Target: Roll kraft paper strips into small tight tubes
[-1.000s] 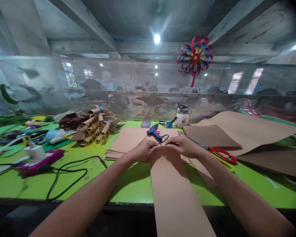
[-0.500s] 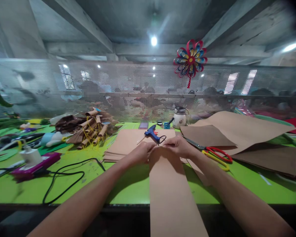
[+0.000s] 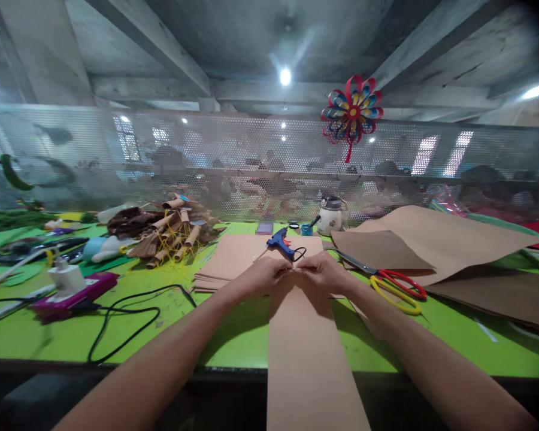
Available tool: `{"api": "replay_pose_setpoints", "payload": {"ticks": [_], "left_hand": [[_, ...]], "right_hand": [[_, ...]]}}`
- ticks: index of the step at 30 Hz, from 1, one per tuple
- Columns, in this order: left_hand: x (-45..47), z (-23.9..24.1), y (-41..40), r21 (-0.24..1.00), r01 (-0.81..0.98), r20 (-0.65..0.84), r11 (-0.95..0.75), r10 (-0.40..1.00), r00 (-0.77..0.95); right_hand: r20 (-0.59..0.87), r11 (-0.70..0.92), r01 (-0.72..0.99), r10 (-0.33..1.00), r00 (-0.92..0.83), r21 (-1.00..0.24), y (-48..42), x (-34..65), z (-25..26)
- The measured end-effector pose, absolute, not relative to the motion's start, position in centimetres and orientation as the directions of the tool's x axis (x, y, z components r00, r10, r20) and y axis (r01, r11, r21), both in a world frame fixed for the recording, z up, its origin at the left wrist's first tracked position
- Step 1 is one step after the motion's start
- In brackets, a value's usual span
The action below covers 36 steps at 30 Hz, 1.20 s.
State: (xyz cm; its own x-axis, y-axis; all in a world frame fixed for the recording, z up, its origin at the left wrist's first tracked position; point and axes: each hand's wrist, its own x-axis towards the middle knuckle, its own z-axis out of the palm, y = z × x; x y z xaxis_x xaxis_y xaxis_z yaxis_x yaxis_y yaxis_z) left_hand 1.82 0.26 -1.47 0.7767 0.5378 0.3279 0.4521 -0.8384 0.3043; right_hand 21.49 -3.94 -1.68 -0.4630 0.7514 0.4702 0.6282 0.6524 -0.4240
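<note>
A long strip of tan kraft paper (image 3: pixel 309 353) runs from the middle of the table over its front edge toward me. At the strip's far end, my left hand (image 3: pixel 269 274) pinches the left part of the edge. My right hand (image 3: pixel 324 270) pinches the same edge close beside it, so the fingertips of both hands nearly meet. Just beyond them a blue glue gun (image 3: pixel 280 240) lies on a stack of tan paper sheets (image 3: pixel 224 257). Scissors with red and yellow handles (image 3: pixel 397 287) rest right of my right hand.
Large brown paper sheets (image 3: pixel 449 239) cover the right side. Rolled paper pieces with yellow ties (image 3: pixel 175 233) are heaped at left, behind a purple power strip (image 3: pixel 78 296) and black cord (image 3: pixel 126 308). A white jar (image 3: pixel 330 215) stands near the perforated screen (image 3: pixel 242 143).
Both hands stay at the paper's far edge, their fingertips now closer together. The strip's near end has shifted slightly left. The whole view has moved a little.
</note>
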Motion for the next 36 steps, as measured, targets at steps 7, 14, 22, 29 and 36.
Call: {"api": "replay_pose_setpoints", "payload": {"ticks": [7, 14, 22, 29, 36], "left_hand": [[1.9, -1.4, -0.1, 0.42, 0.397, 0.325, -0.816, 0.544, 0.774], [1.5, -1.5, 0.5, 0.422, 0.384, 0.315, -0.821, 0.53, 0.787], [1.4, -2.0, 1.2, 0.443, 0.387, 0.327, -0.809, 0.548, 0.77], [1.6, -2.1, 1.3, 0.544, 0.384, 0.249, -0.746, 0.58, 0.775], [1.7, -2.7, 1.4, 0.514, 0.387, 0.296, -0.766, 0.582, 0.758]], "right_hand": [[0.267, 0.538, 0.523, 0.82, -0.506, -0.661, -3.5, 22.6, -1.2], [0.232, 0.492, 0.476, 0.832, -0.504, -0.729, -2.9, 23.5, -1.5], [0.228, 0.389, 0.412, 0.893, -0.388, -0.824, -2.9, 22.8, -1.9], [0.275, 0.407, 0.411, 0.898, -0.344, -0.815, -2.2, 22.7, -3.0], [0.269, 0.376, 0.402, 0.916, -0.299, -0.835, -1.9, 22.9, -3.3]]}}
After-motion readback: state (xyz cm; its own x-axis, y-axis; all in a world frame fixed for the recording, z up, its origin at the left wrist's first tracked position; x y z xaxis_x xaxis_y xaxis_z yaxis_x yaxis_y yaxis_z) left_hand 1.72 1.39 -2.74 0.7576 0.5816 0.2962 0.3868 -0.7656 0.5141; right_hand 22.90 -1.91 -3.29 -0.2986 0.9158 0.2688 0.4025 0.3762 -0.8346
